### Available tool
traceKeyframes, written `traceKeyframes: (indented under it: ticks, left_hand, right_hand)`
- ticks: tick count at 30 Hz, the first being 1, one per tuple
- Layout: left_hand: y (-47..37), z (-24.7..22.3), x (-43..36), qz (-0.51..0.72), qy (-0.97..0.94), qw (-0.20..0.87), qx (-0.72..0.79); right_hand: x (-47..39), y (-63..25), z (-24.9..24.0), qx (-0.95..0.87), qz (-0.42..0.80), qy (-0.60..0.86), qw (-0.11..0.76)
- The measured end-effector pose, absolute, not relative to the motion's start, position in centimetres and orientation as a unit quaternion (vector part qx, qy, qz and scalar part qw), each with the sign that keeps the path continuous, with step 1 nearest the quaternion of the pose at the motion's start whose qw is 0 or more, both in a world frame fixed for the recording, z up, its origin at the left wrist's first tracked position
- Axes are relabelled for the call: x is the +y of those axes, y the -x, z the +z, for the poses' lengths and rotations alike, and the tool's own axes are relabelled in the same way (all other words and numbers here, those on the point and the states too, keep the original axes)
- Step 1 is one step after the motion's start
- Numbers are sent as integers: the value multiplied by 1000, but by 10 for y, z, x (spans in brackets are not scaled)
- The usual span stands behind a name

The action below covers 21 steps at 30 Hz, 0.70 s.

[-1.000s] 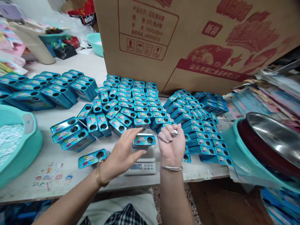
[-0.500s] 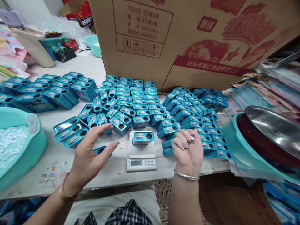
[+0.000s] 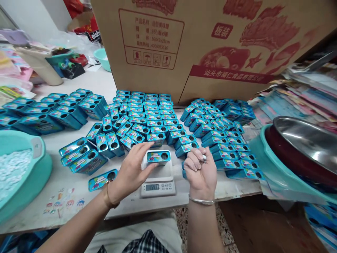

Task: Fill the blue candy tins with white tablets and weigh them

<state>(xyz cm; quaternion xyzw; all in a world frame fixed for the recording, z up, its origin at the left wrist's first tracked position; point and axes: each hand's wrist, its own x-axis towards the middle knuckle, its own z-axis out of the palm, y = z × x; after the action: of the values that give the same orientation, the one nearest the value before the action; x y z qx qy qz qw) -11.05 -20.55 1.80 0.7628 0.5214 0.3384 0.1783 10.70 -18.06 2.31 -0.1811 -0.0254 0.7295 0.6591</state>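
Here left grip [image 3: 131, 169] spread by tin [image 3: 158, 156]; right grip [image 3: 200, 170] clutching pellet [image 3: 204, 157] beyond scale [image 3: 160, 174] edge.

This looks like a workshop: rows of blue tins [image 3: 154, 113], a scale [image 3: 165, 191] near the table [image 3: 31, 216]'s front edge, a carton [image 3: 150, 79] behind.

Gap between my right hand [image 3: 201, 172] and scale [image 3: 159, 174]; tins [image 3: 156, 123] packed behind, carton [image 3: 150, 79] beyond, basin [image 3: 40, 168] blocking far left
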Motion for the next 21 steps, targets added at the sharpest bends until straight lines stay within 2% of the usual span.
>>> traceKeyframes:
  ticks: [7, 12, 17, 21]
  left_hand:
    - [110, 16, -204, 237, -797, 158, 532]
    - [162, 32, -231, 266, -751, 89, 598]
    - [202, 13, -233, 260, -720, 70, 640]
    - [209, 4, -245, 304, -691, 42, 654]
  right_hand:
    - [-183, -105, 22, -22, 751, 180, 635]
    - [-183, -108, 20, -30, 749, 193, 633]
    - [-184, -90, 23, -30, 767, 196, 611]
    - [-189, -86, 27, -33, 766, 203, 609]
